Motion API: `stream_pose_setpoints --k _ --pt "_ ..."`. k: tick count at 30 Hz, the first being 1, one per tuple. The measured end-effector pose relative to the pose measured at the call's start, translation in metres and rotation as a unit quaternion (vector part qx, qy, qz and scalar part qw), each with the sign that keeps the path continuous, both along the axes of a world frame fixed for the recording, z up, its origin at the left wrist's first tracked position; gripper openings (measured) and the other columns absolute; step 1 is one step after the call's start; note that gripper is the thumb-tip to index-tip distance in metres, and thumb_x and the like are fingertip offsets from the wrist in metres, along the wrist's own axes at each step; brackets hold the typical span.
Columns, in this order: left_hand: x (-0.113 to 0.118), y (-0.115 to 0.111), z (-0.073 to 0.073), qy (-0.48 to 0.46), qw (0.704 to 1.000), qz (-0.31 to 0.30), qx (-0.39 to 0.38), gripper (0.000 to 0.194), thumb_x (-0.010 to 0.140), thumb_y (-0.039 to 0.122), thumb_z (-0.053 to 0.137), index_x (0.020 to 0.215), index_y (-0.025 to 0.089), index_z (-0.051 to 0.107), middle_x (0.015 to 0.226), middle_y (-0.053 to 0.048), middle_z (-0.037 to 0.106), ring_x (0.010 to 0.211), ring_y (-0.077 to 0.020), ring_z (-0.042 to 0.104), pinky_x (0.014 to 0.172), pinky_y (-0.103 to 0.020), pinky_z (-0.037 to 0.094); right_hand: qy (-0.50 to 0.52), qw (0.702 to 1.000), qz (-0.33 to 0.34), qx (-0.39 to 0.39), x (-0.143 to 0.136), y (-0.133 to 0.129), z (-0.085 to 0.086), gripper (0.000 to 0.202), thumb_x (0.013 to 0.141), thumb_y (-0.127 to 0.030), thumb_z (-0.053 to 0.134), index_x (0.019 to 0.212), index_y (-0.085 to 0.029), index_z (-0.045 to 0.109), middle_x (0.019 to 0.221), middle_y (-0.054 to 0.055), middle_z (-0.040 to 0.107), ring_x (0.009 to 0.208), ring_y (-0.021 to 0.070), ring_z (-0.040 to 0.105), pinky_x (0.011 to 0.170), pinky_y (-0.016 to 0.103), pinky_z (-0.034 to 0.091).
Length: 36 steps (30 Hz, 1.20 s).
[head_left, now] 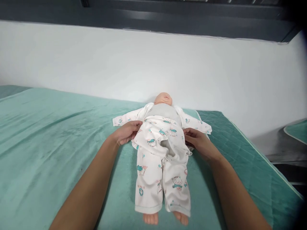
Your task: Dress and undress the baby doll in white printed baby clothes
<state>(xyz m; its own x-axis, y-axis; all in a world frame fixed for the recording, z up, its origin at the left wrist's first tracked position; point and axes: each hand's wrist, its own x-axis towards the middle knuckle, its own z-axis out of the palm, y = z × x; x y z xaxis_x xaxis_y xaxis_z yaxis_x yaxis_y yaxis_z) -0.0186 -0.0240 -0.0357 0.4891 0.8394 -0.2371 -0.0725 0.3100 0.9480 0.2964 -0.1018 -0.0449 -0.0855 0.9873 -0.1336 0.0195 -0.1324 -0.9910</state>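
A baby doll (pixel 163 98) lies on its back, head toward the wall and bare feet toward me. It wears a white printed top (pixel 130 118) with its sleeves spread wide and a grey area over the chest. White printed baby pants (pixel 150 174) cover its legs and reach up over the belly. They are bunched at the crotch, where a dark gap shows. My left hand (pixel 129 131) pinches the pants at the waist on the left. At the opposite side of the waist, my right hand (pixel 198 142) has its fingers closed on the fabric, fingertips partly hidden.
Beneath the doll is a green bed cover (pixel 59 137), wrinkled at the left. A darker quilted green mattress (pixel 240 166) shows on the right, with its piped edge. Behind stands a white wall (pixel 153 64) under a dark metal beam (pixel 153 16).
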Motion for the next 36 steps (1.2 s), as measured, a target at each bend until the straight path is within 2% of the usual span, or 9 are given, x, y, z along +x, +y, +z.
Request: stream_pose_setpoints --k 5,13,18,21,24,27,29,32,36 --pt "-0.001 -0.001 -0.001 0.006 0.999 -0.024 0.027 0.037 0.064 0.010 0.075 0.099 0.017 0.065 0.092 -0.004 0.068 0.079 -0.0149 0.066 0.064 -0.021 0.052 0.000 0.999 0.041 -0.014 0.000 0.001 0.000 0.026 0.072 -0.034 0.079 0.087 -0.020 0.064 0.077 -0.001 0.064 0.063 0.0100 0.054 0.055 0.022 0.036" --pt "-0.002 -0.004 0.002 0.004 0.999 -0.016 0.043 0.042 0.067 0.017 0.077 0.105 0.024 0.059 0.086 0.001 0.065 0.061 -0.0091 0.060 0.049 -0.017 0.045 -0.014 0.999 0.046 0.007 -0.001 0.002 0.000 0.019 0.074 -0.030 0.075 0.080 -0.019 0.060 0.070 -0.004 0.060 0.058 0.0074 0.047 0.053 0.021 0.031" --pt "-0.003 -0.005 0.002 0.006 0.999 -0.009 0.032 0.041 0.069 0.022 0.078 0.104 0.025 0.057 0.082 0.003 0.063 0.058 -0.0087 0.058 0.048 -0.017 0.042 -0.009 1.000 0.021 0.011 -0.004 0.003 -0.001 0.015 0.074 -0.026 0.069 0.075 -0.020 0.055 0.064 -0.006 0.055 0.054 0.0067 0.042 0.051 0.021 0.029" --pt "0.000 -0.005 0.003 0.013 0.999 -0.006 0.032 0.035 0.070 0.026 0.078 0.098 0.023 0.058 0.083 0.003 0.063 0.061 -0.0082 0.058 0.052 -0.017 0.043 -0.013 1.000 -0.028 0.000 -0.006 0.008 -0.005 0.017 0.071 -0.025 0.067 0.069 -0.021 0.051 0.059 -0.007 0.050 0.050 0.0067 0.040 0.048 0.022 0.027" --pt "0.004 -0.007 0.005 0.033 0.999 -0.002 0.041 0.029 0.072 0.032 0.077 0.092 0.021 0.058 0.079 0.003 0.060 0.060 -0.0071 0.053 0.052 -0.017 0.039 -0.038 0.996 -0.078 -0.023 -0.010 0.013 -0.007 0.018 0.069 -0.028 0.067 0.072 -0.023 0.050 0.059 -0.007 0.053 0.049 0.0092 0.044 0.048 0.023 0.030" --pt "0.007 -0.008 0.006 0.041 0.998 0.005 0.051 0.026 0.072 0.030 0.075 0.086 0.020 0.057 0.075 0.004 0.056 0.060 -0.0074 0.050 0.052 -0.018 0.037 -0.073 0.992 -0.095 -0.039 -0.013 0.015 -0.008 0.018 0.070 -0.032 0.067 0.081 -0.025 0.054 0.062 -0.005 0.059 0.052 0.0130 0.051 0.048 0.025 0.033" --pt "0.008 -0.006 0.004 0.052 0.998 0.019 0.040 0.023 0.070 0.025 0.073 0.083 0.020 0.055 0.074 0.004 0.055 0.061 -0.0083 0.050 0.053 -0.018 0.038 -0.112 0.988 -0.100 -0.041 -0.013 0.017 -0.009 0.019 0.072 -0.035 0.066 0.085 -0.026 0.056 0.067 -0.003 0.064 0.055 0.0152 0.054 0.048 0.026 0.033" --pt "0.011 -0.003 -0.001 0.107 0.991 0.076 0.021 0.021 0.066 0.018 0.067 0.081 0.021 0.053 0.067 0.004 0.054 0.055 -0.0098 0.048 0.049 -0.020 0.034 -0.177 0.977 -0.117 -0.015 -0.011 0.019 -0.011 0.020 0.074 -0.037 0.063 0.090 -0.026 0.061 0.073 0.000 0.069 0.062 0.0179 0.059 0.052 0.027 0.036" --pt "0.020 -0.004 -0.003 0.174 0.974 0.134 0.059 0.018 0.067 0.021 0.065 0.082 0.022 0.056 0.066 0.002 0.059 0.055 -0.0125 0.050 0.048 -0.021 0.033 -0.252 0.959 -0.117 0.061 -0.009 0.020 -0.011 0.012 0.076 -0.033 0.058 0.081 -0.024 0.065 0.073 0.001 0.068 0.070 0.0192 0.058 0.057 0.028 0.035"
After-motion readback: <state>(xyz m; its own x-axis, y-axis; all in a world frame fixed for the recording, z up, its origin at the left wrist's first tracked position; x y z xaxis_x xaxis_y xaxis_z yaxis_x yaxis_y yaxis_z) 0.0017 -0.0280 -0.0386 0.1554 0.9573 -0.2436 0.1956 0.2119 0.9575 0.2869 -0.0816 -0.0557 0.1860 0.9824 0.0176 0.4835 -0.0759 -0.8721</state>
